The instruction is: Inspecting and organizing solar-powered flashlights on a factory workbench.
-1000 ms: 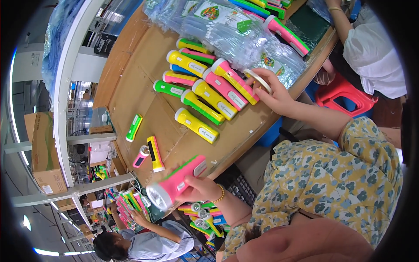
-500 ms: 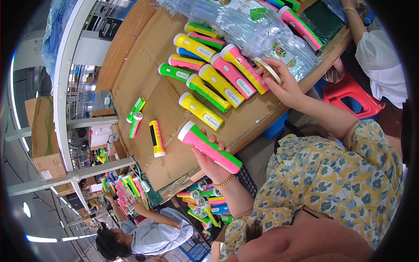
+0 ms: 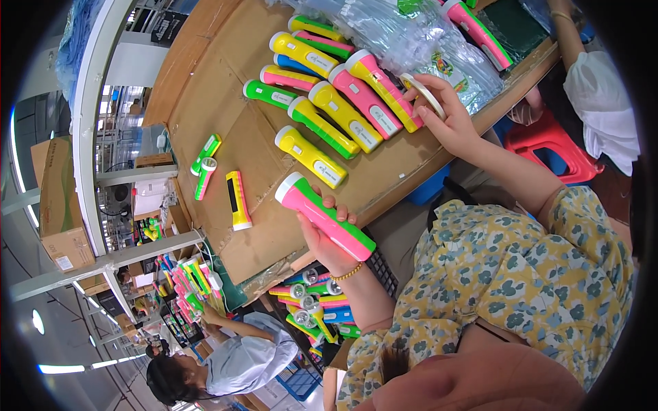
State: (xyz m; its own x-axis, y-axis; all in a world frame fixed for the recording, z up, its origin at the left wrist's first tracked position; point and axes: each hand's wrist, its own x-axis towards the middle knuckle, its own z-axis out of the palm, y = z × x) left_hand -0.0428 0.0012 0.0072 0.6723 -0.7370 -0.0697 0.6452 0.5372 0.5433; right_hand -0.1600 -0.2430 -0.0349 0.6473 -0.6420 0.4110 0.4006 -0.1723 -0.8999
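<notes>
My left hand is wrapped round a pink and green flashlight with a white head, held just above the table's near edge. In my right hand a narrow white ring, like a thin roll of tape, is pinched between thumb and fingers. Beside that hand lies a yellow and pink flashlight in a loose row of several more. The row includes a pink flashlight and a yellow one, nearest to my left hand.
Clear plastic bags heap at the far side. A yellow and pink flashlight and two small ones lie on the brown tabletop. Flashlights fill a crate below the edge. Other people work at left and upper right, near a red stool.
The whole scene has shifted slightly upward in the picture. Both my hands keep the same hold. In the background, the co-worker at lower left has moved their hands among the flashlights.
</notes>
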